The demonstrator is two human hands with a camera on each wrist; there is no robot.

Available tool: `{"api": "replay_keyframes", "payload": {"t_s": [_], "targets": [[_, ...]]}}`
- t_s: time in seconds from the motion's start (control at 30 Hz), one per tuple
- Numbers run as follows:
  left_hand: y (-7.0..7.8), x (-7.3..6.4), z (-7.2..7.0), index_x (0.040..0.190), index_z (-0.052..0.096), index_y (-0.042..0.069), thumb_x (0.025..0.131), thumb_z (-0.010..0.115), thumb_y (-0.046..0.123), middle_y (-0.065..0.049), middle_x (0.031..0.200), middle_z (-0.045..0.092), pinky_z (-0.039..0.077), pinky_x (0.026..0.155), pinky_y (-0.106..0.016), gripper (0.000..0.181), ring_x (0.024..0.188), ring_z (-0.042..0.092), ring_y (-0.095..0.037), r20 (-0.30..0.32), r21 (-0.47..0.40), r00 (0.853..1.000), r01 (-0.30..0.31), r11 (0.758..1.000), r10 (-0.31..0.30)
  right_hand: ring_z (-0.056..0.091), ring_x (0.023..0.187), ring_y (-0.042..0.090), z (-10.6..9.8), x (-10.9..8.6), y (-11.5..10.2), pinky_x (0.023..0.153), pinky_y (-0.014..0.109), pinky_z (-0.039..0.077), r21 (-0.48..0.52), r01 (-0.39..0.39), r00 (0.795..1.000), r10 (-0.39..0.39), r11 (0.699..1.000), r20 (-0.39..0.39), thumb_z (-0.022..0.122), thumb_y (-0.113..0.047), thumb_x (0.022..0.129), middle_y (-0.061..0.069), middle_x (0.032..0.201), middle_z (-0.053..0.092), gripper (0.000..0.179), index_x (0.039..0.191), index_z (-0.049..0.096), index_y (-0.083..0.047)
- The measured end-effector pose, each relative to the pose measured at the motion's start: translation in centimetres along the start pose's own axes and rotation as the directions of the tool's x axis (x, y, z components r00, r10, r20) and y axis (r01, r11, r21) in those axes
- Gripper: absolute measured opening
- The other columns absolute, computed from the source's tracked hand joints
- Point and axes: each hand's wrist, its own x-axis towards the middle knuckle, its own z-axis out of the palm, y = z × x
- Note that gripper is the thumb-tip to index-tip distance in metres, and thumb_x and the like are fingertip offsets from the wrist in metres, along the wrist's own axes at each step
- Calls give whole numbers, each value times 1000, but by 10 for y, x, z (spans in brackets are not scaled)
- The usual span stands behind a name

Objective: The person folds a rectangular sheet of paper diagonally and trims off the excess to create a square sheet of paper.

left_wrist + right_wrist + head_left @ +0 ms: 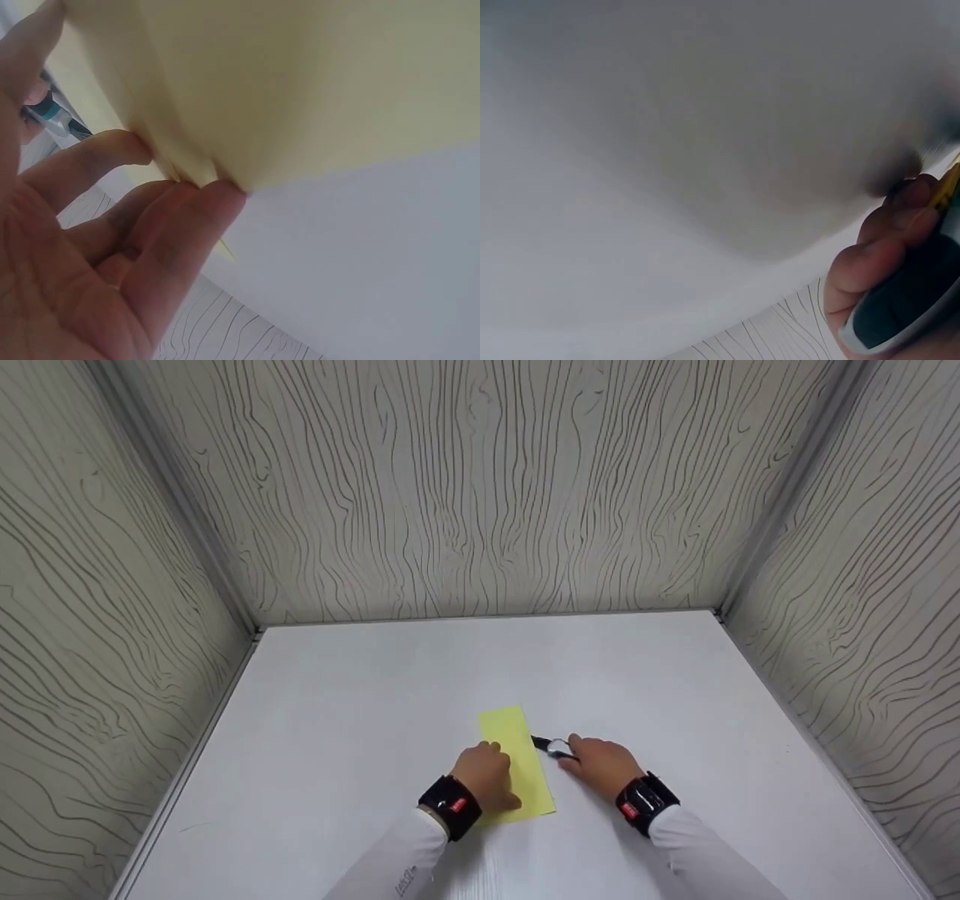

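A long sheet of yellow paper (532,780) lies on the white table, its far end pointing away from me. My left hand (484,776) holds the paper by its left side. Bent fingers (199,214) meet the paper's edge in the left wrist view, where the sheet creases. From the right, my right hand (604,765) grips a hand tool (551,746) with a black front end, which points at the paper's right edge. The tool's dark teal-and-grey handle (904,304) fills the palm in the right wrist view; I cannot tell its exact kind.
The white tabletop (360,697) stretches around both hands. Pale walls (480,487) with a wood-grain pattern enclose it at the back and on both sides. Black bands (646,802) wrap both wrists over white sleeves.
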Motion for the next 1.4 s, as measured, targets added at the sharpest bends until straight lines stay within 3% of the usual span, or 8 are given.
{"api": "replay_keyframes", "payload": {"t_s": [0.23, 0.37, 0.53, 0.63, 0.77, 1.0, 1.23, 1.4], "targets": [[2, -3, 4, 75, 72, 10, 73, 91, 51, -6, 94, 68, 57, 75, -39, 45, 83, 59, -21, 8, -4, 1000, -3, 1000, 3, 47, 63, 15, -3, -9, -2, 61, 39, 47, 20, 9, 1000, -9, 1000, 22, 76, -37, 102, -2, 72, 54, 28, 101, 62, -13], [4, -3, 10, 74, 72, 8, 79, 87, 53, -7, 90, 67, 57, 70, -38, 47, 80, 58, -21, -29, -9, 1000, 10, 1000, -10, 47, 64, 15, -6, -16, -4, 60, 40, 46, 26, 20, 1000, -20, 999, 13, 77, -37, 101, -3, 73, 53, 28, 101, 62, -13], [4, -1, 13, 71, 68, 8, 81, 87, 41, -6, 85, 66, 56, 68, -38, 39, 76, 58, -20, -44, -85, 998, 42, 995, -46, 50, 64, 15, -6, -24, -4, 60, 41, 48, 15, 32, 999, -32, 999, 16, 76, -38, 101, -2, 75, 56, 29, 104, 63, -12], [3, 2, 13, 83, 73, 7, 80, 90, 36, -7, 93, 68, 57, 74, -38, 34, 80, 61, -22, -14, -115, 998, 56, 992, -58, 49, 64, 15, -4, -25, -4, 60, 41, 48, 7, 27, 999, -27, 1000, 23, 76, -38, 101, -2, 74, 56, 29, 102, 62, -13], [1, 5, 12, 95, 77, 5, 78, 92, 40, -7, 96, 68, 58, 77, -38, 41, 83, 63, -22, -6, -80, 999, 45, 996, -46, 49, 63, 15, -2, -23, -5, 60, 40, 48, 16, 17, 999, -18, 1000, 27, 74, -40, 102, -3, 73, 55, 29, 100, 61, -14], [1, 9, 8, 75, 69, 8, 76, 92, 41, -4, 80, 66, 56, 72, -37, 40, 75, 59, -20, -5, -49, 1000, 15, 999, -15, 54, 64, 17, -8, -21, -9, 63, 43, 52, 33, -5, 999, 4, 999, 49, 76, -39, 101, -1, 74, 58, 29, 100, 62, -13], [-1, 14, 10, 75, 66, 10, 74, 94, 40, -3, 75, 64, 55, 69, -36, 41, 71, 57, -19, -19, -35, 1000, 6, 999, -7, 56, 65, 18, -7, -15, -10, 65, 44, 54, 36, -3, 999, 2, 999, 38, 76, -38, 101, 1, 76, 62, 32, 110, 66, -9], [0, 15, 12, 76, 67, 10, 74, 95, 41, -1, 73, 62, 55, 69, -36, 43, 69, 55, -18, -16, -32, 1000, 11, 999, -11, 53, 64, 17, -7, -17, -8, 63, 42, 52, 35, -13, 999, 12, 999, 46, 76, -38, 102, -1, 74, 58, 30, 108, 65, -10]]}}
